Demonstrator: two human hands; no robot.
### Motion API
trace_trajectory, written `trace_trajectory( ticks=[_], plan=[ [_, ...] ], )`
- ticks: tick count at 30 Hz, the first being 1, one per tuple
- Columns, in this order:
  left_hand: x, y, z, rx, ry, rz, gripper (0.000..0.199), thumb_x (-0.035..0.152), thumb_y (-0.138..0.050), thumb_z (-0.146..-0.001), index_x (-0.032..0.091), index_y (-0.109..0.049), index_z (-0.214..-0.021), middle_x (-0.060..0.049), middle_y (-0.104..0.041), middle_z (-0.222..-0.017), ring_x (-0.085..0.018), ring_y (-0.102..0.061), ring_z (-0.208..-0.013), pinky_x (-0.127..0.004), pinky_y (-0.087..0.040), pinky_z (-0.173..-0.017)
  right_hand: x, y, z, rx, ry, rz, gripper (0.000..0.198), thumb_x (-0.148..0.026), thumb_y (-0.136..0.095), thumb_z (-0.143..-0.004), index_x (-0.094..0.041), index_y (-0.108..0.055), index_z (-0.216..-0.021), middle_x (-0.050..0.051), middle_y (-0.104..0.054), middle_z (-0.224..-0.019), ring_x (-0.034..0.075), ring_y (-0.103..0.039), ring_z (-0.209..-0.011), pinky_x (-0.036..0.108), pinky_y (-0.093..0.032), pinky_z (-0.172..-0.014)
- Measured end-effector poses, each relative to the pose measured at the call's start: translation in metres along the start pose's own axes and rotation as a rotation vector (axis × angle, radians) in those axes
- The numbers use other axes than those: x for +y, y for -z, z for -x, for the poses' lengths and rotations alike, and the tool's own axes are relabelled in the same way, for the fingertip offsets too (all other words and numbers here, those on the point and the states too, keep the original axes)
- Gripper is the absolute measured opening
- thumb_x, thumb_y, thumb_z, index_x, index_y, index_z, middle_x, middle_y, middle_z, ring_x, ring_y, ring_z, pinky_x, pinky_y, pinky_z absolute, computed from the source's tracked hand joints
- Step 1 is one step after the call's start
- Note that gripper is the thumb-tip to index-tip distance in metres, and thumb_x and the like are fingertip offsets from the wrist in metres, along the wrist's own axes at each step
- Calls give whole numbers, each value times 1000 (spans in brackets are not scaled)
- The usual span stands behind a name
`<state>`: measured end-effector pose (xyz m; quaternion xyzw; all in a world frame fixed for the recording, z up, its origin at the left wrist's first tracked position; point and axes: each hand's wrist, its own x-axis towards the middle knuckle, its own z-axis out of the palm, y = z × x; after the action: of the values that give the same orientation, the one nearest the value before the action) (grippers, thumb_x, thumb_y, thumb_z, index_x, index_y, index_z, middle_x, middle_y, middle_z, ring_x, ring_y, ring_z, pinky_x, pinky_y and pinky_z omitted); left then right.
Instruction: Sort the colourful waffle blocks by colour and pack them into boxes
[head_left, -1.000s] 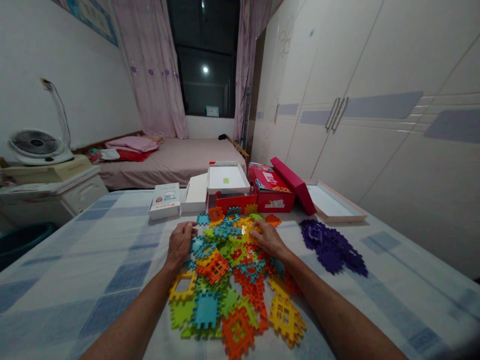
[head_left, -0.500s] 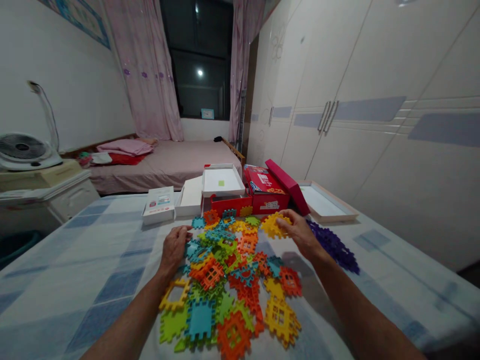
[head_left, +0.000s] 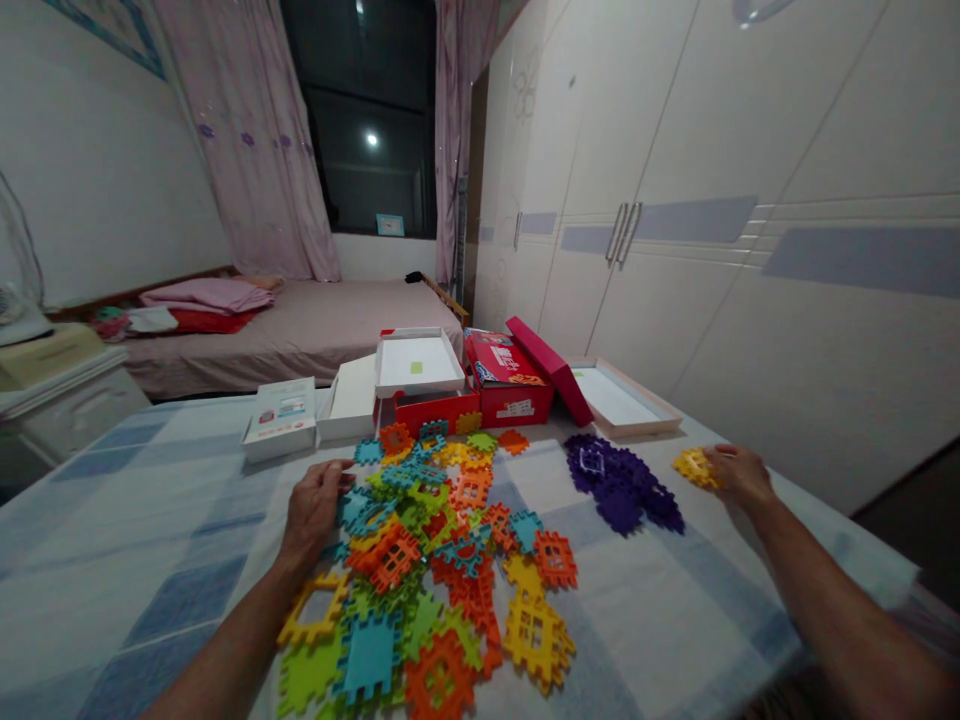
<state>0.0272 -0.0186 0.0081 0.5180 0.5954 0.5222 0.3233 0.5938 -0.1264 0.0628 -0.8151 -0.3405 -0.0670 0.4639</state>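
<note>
My right hand [head_left: 742, 475] is closed on yellow interlocking plastic building pieces [head_left: 696, 467], held by their edge at the right of the cloth; how many are there I cannot tell. To its left lies a heap of purple pieces [head_left: 626, 485]. My left hand [head_left: 313, 508] rests with loosely bent fingers against the left side of a mixed pile, beside teal pieces [head_left: 364, 510]. That pile also has orange pieces [head_left: 394, 557], green pieces [head_left: 311, 672] and yellow window-shaped pieces [head_left: 536, 630]. All have notched edges.
Behind the pile stand a red box [head_left: 510, 385] with a leaning red lid [head_left: 551, 370], an open white tray [head_left: 420, 362] and white boxes [head_left: 281, 420]. A shallow pale tray [head_left: 622, 395] lies at right, near the wardrobe [head_left: 675, 300]. A checked cloth [head_left: 202, 520] covers the surface.
My right hand has carried the yellow pieces from above the mixed pile rightward, past the purple heap. My left hand stays beside the pile. The view has turned slightly right.
</note>
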Motion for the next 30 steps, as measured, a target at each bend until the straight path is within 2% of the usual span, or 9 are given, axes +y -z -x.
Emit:
trace_trajectory(
  ticks=[3,5,8,11,14,17,21,26,30],
  plan=[
    [-1,0,0,-2,-23,-21,44,51,-47,-71,15,-66,-88,-7,-67,-73,-21,-63,-69,-34,-50,-68,-21,-13,13,5,43,84,24,-28,-53,-72,-16,-64,-89,30,-54,-107,42,-46,-113,66,-30,-87],
    [-2,-1,0,-2,-26,-18,43,51,-47,-72,15,-66,-88,-7,-67,-73,-21,-63,-69,-34,-50,-67,-45,-31,30,-116,178,61,26,-27,-51,-75,-16,-64,-96,22,-58,-110,32,-51,-112,52,-35,-94],
    [-2,-2,0,-3,-27,3,43,51,-48,-72,15,-66,-88,-7,-67,-74,-20,-63,-69,-33,-50,-67,-92,-67,66,-388,404,-23,26,-30,-49,-80,-20,-64,-99,8,-64,-104,18,-60,-95,33,-45,-88],
    [-1,-2,1,0,-23,14,44,51,-48,-71,15,-66,-87,-7,-67,-74,-21,-63,-70,-34,-50,-68,-137,-109,104,-648,640,-46,30,-30,-47,-84,-16,-61,-107,10,-63,-109,19,-57,-101,35,-42,-91],
    [1,-3,2,0,-20,20,45,53,-48,-71,15,-66,-87,-7,-66,-74,-21,-63,-71,-34,-50,-68,-166,-144,136,-723,710,-41,36,-31,-54,-82,-18,-59,-115,9,-60,-118,22,-52,-109,37,-38,-94],
    [2,-3,3,2,-26,31,46,54,-49,-70,15,-66,-87,-6,-66,-72,-21,-63,-70,-33,-50,-66,-177,-167,153,-752,729,-25,40,-32,-55,-81,-22,-57,-119,9,-58,-121,25,-49,-113,40,-37,-93],
    [-1,-4,2,7,-36,42,45,55,-50,-71,15,-67,-85,-7,-66,-71,-21,-63,-69,-34,-50,-65,-171,-176,155,-727,707,-16,32,-30,-47,-86,-22,-61,-114,9,-61,-115,23,-54,-106,38,-37,-91],
    [-5,-5,-1,6,-52,51,44,54,-49,-72,15,-66,-84,-7,-66,-72,-20,-63,-69,-33,-50,-66,-168,-165,133,-617,625,-40,37,-26,-31,-91,-18,-61,-110,10,-65,-108,21,-58,-99,34,-40,-88],
    [-2,-4,1,4,-44,34,45,55,-49,-72,15,-67,-86,-7,-67,-72,-20,-63,-69,-33,-49,-67,-177,-151,118,-680,653,-72,32,-26,-36,-86,-18,-65,-97,6,-68,-95,18,-61,-87,27,-43,-78]
  ],
)
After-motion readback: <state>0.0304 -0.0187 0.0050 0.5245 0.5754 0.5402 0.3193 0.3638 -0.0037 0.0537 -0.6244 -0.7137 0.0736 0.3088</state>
